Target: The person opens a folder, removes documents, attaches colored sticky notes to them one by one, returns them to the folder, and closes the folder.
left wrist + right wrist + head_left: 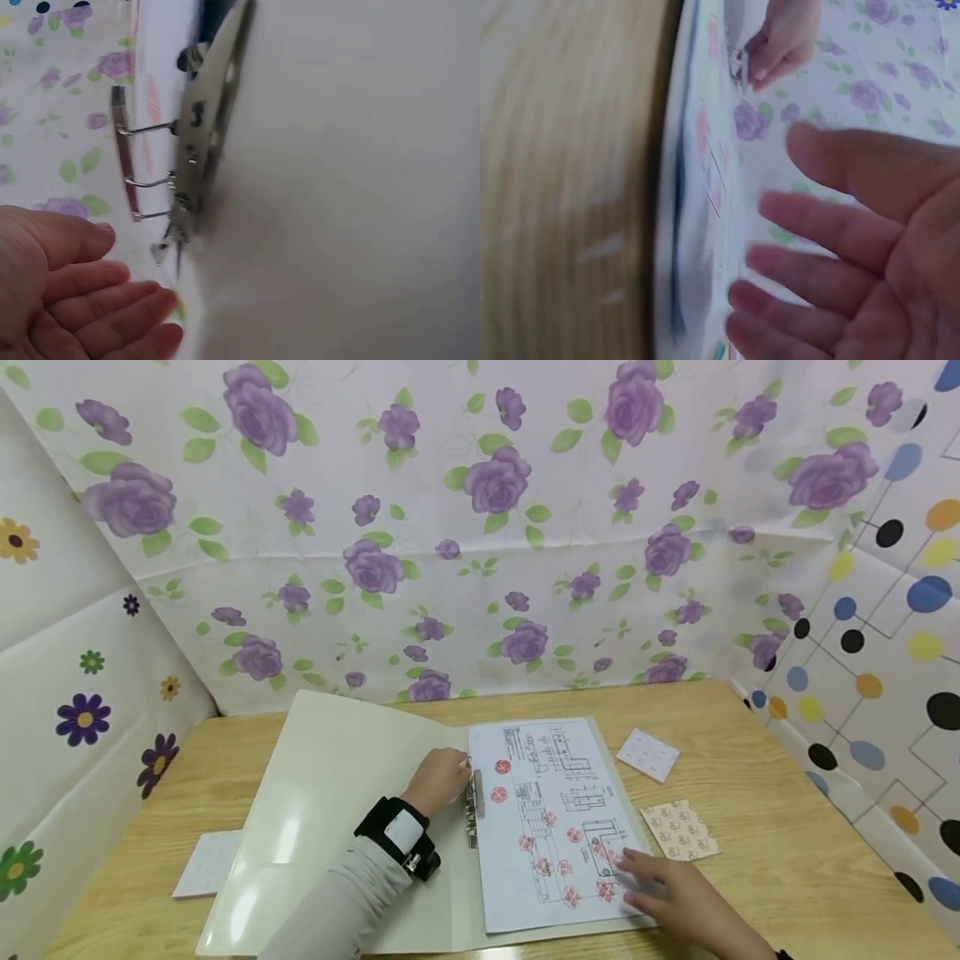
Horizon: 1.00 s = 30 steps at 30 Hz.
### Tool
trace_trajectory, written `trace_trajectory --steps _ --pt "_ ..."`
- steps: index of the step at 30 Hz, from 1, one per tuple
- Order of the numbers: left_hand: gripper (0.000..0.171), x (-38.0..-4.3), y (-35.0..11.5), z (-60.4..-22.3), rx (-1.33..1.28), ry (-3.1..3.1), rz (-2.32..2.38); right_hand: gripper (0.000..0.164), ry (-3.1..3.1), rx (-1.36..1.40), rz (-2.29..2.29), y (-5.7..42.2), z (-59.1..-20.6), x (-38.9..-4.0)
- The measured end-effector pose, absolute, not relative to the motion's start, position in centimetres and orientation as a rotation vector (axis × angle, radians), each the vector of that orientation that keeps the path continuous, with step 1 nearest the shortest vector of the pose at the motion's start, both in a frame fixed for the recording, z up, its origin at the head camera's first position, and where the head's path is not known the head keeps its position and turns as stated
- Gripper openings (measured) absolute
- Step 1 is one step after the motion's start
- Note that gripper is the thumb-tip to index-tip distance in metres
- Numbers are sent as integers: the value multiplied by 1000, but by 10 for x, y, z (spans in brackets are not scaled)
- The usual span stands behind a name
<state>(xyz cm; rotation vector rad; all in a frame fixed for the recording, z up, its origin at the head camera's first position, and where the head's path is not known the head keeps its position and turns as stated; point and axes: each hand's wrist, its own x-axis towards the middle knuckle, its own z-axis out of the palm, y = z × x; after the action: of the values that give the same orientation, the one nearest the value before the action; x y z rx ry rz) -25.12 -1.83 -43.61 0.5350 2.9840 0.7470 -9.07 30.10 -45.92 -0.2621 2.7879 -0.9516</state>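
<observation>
A cream folder (337,777) lies open on the table, with a stack of printed drawing sheets (517,889) marked by red stamps on its right side. Along the spine runs a metal binder clip (472,818). My left hand (438,777) is at the clip's far end. In the left wrist view the clip (196,150) has a narrow bar standing off it on thin wires, and the thumb and fingers of my left hand (90,292) are apart beside its end. My right hand (678,893) is spread at the sheets' near right edge, its fingers loosely extended.
Right of the folder lie a small white printed card (648,754) and a tan patterned paper piece (680,831). Another white pad (206,864) sits partly under the folder's left cover. Patterned cloth walls (480,560) rise behind and beside the wooden table (810,860).
</observation>
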Motion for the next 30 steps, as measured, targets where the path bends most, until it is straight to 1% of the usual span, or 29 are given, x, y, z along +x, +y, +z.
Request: trace_trajectory --steps 3,6,7,8,10,14,19,25,30 --pt "18 -242 -19 -428 404 2967 756 45 2840 -59 -995 304 -456 -93" --pt "38 -228 -22 -419 316 2931 766 48 2840 116 -988 309 -455 -95" --pt "43 -222 -22 -417 308 2915 772 50 2835 142 -973 311 -456 -95" --pt "44 -218 -24 -415 319 2909 767 52 2823 163 -962 313 -456 -95" --pt "38 -208 -26 -411 336 2886 778 55 2786 185 -967 315 -458 -95" --pt "19 -194 -31 -409 359 2794 844 60 2732 195 -988 318 -460 -95" --pt "18 -185 -37 -417 359 2624 960 59 2720 194 -1017 319 -461 -96" --pt "9 -182 -45 -428 393 2467 1022 55 2623 193 -1175 317 -463 -98" --pt "11 -182 -48 -433 446 2346 1089 53 2596 203 -1217 317 -464 -100"
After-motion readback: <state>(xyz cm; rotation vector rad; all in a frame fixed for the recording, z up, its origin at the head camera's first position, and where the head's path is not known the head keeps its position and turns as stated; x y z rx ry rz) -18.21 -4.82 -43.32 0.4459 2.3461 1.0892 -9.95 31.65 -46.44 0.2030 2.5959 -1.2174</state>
